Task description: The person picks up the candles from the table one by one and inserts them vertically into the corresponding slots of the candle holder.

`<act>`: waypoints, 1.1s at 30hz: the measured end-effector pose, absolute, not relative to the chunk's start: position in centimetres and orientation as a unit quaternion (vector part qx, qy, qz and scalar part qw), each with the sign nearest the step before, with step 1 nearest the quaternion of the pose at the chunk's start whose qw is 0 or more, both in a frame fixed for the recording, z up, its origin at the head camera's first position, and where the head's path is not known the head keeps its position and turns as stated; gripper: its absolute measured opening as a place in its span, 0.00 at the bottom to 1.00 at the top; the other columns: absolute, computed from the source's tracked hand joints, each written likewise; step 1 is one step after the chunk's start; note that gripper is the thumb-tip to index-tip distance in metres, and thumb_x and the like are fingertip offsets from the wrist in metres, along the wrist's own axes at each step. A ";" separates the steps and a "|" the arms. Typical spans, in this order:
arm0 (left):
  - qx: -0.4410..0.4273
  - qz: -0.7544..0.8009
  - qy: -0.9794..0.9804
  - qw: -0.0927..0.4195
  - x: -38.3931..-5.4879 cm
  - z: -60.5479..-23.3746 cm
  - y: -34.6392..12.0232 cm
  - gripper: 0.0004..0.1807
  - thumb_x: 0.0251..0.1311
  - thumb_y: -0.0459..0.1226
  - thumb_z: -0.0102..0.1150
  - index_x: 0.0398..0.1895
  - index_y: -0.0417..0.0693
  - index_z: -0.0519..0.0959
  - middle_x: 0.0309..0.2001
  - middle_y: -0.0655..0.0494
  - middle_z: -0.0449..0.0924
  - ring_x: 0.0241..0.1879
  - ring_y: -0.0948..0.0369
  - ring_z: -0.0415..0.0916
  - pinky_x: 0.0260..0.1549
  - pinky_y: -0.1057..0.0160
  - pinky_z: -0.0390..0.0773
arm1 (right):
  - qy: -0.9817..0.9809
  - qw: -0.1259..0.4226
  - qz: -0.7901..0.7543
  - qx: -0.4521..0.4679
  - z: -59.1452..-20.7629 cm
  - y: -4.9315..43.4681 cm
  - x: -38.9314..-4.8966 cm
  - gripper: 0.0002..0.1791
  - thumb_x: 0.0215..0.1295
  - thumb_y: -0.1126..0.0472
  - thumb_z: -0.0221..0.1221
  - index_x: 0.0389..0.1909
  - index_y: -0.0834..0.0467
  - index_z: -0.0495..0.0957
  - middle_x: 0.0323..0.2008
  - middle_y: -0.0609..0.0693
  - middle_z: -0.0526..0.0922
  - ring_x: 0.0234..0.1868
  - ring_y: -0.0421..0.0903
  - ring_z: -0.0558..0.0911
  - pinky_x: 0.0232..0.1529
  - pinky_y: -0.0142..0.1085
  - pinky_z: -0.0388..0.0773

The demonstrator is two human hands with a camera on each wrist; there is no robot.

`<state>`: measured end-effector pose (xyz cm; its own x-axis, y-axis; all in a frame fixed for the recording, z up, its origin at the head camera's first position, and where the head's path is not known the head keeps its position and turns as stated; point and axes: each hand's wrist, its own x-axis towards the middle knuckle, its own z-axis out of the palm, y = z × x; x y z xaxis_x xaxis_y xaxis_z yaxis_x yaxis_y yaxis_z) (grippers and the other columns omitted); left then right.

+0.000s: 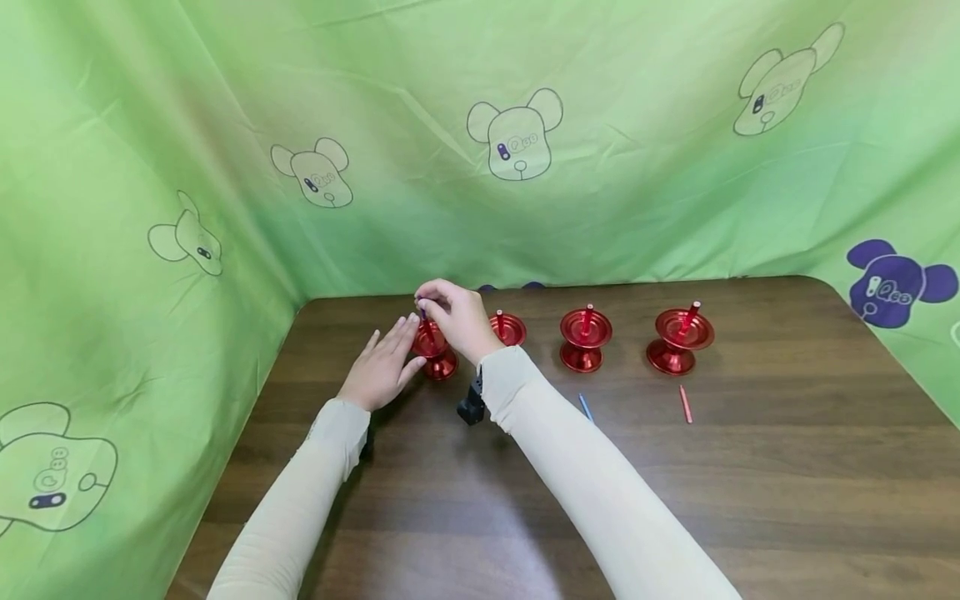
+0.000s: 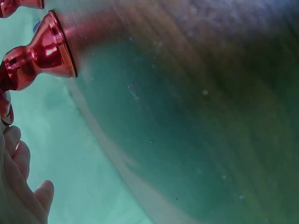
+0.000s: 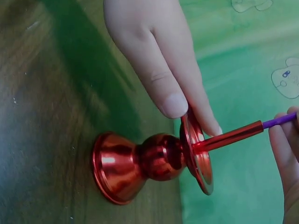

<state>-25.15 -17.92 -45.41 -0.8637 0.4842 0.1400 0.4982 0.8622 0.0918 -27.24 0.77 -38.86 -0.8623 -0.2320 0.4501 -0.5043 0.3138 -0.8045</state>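
Observation:
A shiny red candle holder point(image 1: 441, 365) stands at the left end of a row, with a dish and an upright tube point(image 3: 229, 137). My left hand point(image 1: 381, 367) steadies its dish point(image 3: 206, 175), the rim between thumb and straight fingers in the right wrist view. My right hand point(image 1: 459, 321) reaches over from the right and pinches a thin purple candle point(image 3: 280, 120) between thumb and fingertips. The candle's lower end meets the mouth of the tube, in line with it. In the left wrist view the holder's base point(image 2: 49, 49) shows beside my left fingers.
Three more red holders stand to the right: one point(image 1: 510, 330) partly behind my right hand, one point(image 1: 582, 357), and one point(image 1: 671, 357) farthest right. A blue candle point(image 1: 586, 407) and a pink-red candle point(image 1: 686, 404) lie on the wooden table point(image 1: 787, 483). Green cloth hangs behind.

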 end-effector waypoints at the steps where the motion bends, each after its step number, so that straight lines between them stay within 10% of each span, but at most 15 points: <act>1: -0.254 -0.064 -0.963 0.056 -25.1 -45.4 -17.9 0.37 0.70 0.58 0.30 0.75 0.54 0.39 0.74 0.57 0.43 0.72 0.62 0.37 0.67 0.47 0.47 | -0.802 0.127 0.535 0.234 -38.8 0.8 -27.3 0.06 0.65 0.63 0.57 0.41 0.58 0.80 0.37 0.48 0.84 0.39 0.38 0.82 0.43 0.28 0.77; 33: -0.252 -0.057 -0.965 0.038 -25.0 -45.0 -17.6 0.37 0.70 0.57 0.33 0.75 0.51 0.41 0.74 0.55 0.43 0.73 0.60 0.38 0.66 0.45 0.48 | -0.843 0.099 0.462 0.258 -37.7 0.9 -27.2 0.06 0.65 0.62 0.57 0.42 0.57 0.78 0.36 0.47 0.83 0.41 0.40 0.81 0.50 0.34 0.75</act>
<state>-24.96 -17.64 -44.95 -0.8702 0.4820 0.1026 0.4907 0.8665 0.0917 -27.23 0.91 -37.70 -0.8476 -0.3425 0.4052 -0.5258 0.4396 -0.7282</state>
